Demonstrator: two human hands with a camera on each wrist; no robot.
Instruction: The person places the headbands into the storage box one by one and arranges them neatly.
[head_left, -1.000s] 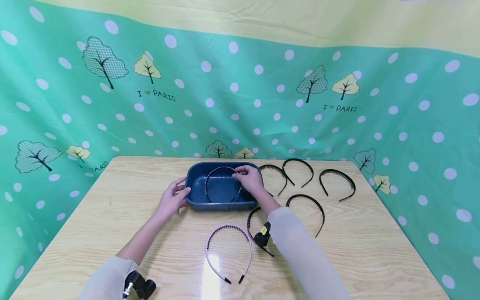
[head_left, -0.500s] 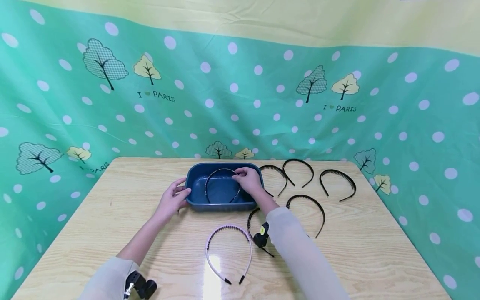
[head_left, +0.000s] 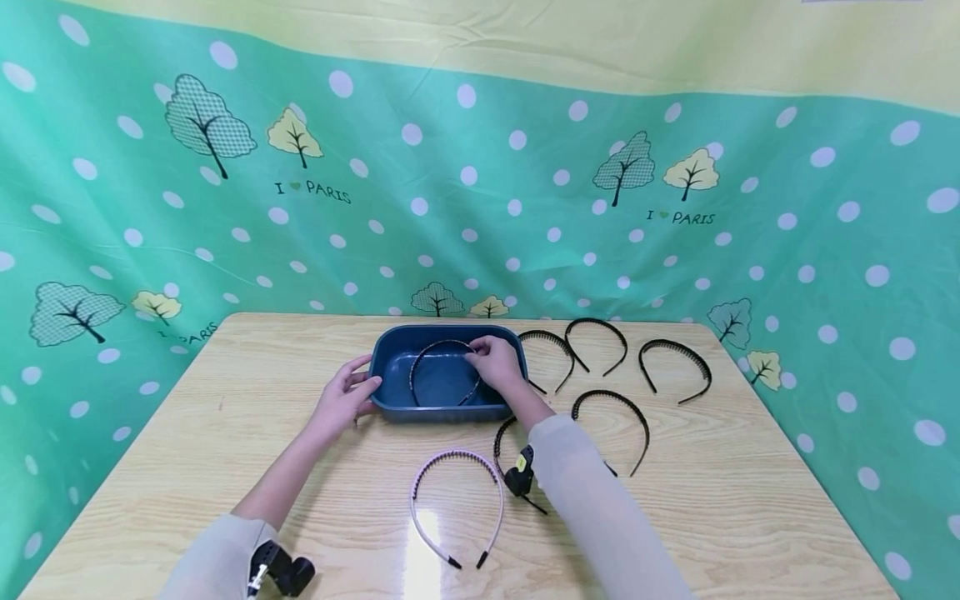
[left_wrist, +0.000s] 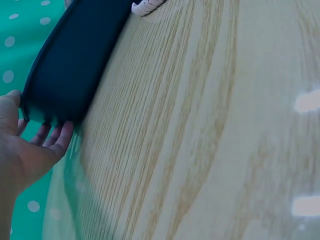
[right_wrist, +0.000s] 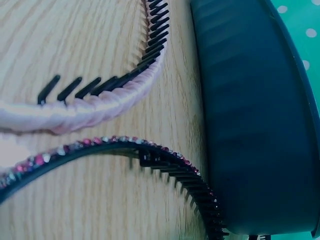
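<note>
In the head view a dark blue plastic bin [head_left: 442,414] sits near the table's back edge. My left hand [head_left: 343,398] grips its left end, thumb at the rim and fingers round the outer wall, as the left wrist view also shows. Inside the bin is a thin dark headband [head_left: 412,379] with pale specks. My right hand [head_left: 495,362] reaches over the bin and pinches this headband at its upper right side. The right wrist view does not show that hand, only the bin's wall [right_wrist: 260,120] and headbands beside it.
A pink headband [head_left: 457,453] with black teeth lies in front of the bin. Next to it, partly under my right arm, lies a dark headband with coloured rhinestones [right_wrist: 100,144]. Several dark headbands lie to the right, among them a toothed one [head_left: 678,346]. A polka-dot cloth [head_left: 420,233] hangs behind.
The headband in the bin and my right hand have sunk very slightly. My left hand and the bin stay in place.
</note>
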